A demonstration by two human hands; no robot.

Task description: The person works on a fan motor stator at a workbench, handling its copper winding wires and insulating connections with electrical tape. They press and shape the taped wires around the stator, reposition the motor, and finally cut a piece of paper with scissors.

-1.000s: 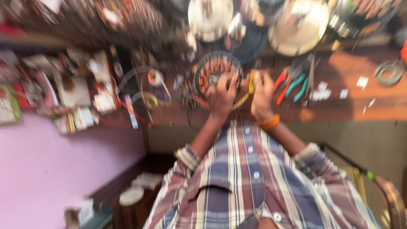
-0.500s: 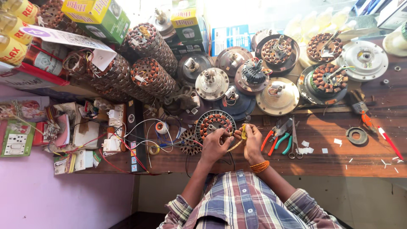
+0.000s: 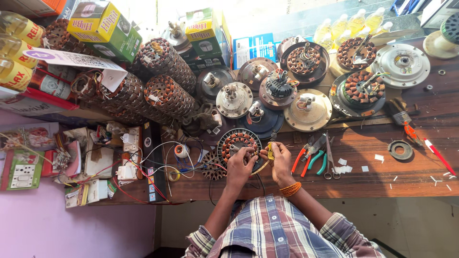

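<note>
Below, cluttered wooden workbench, pink wall; both hands' grip closed on stator wiring.

The left hand hides part of the wound stator; the yellow tool's tip is too small to tell.

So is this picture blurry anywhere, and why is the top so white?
Head view: sharp across the wooden bench, both hands and the wound stator crisp; strong daylight washes out the top middle behind the boxes; wide lens bends the edges, so the bottles lean.
</note>
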